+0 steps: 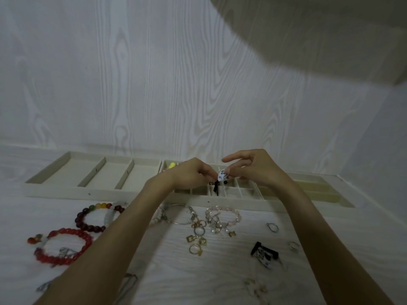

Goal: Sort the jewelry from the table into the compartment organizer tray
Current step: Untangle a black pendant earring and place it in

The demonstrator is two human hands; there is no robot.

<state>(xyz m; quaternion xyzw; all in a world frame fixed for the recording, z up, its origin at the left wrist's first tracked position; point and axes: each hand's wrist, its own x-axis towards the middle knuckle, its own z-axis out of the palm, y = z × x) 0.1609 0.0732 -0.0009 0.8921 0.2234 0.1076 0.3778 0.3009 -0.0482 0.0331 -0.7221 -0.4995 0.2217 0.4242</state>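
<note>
1. 2 hands meet over the organizer tray (114,191): your left hand (189,172) and right hand (257,167) both pinch a small white fan-shaped earring (222,174) with a black tassel hanging down.
2. You hold the earring above the tray's middle block of small compartments; your right forefinger sticks out straight, clear of the pinch.
3. 1 yellow piece (171,165) sits in a far compartment, just left of your left hand.
4. On the table (154,256) nearer you lie a red bead bracelet (63,247), a dark multicoloured bead bracelet (97,216), a pink bead bracelet (222,215), gold charm rings (197,238) and a matching black-and-white earring (263,254).
</note>
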